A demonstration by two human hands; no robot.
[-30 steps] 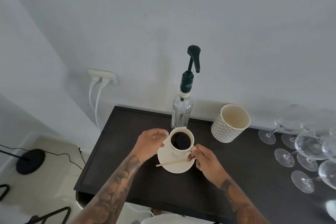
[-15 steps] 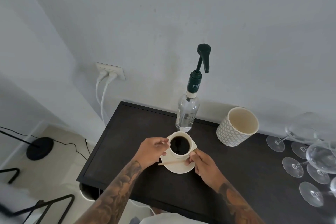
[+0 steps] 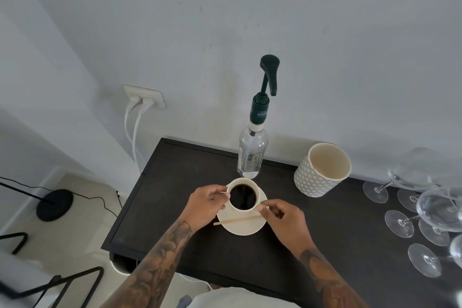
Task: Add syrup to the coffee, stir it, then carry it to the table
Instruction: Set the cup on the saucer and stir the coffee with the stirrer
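centre of the frame: my left hand curls against the left side of the coffee cup, fingertips pinching at its rim. the cup, full of black coffee, stands on a cream saucer on the dark table. my right hand pinches the right end of a wooden stir stick, which lies across the front of the saucer, its other end pointing lower left. the two hands sit apart, one on each side of the cup. just above the cup, a clear syrup bottle with a dark green pump stands near the wall. to its right, a patterned ceramic pot. right edge of the frame: wine glasses, crowded together.
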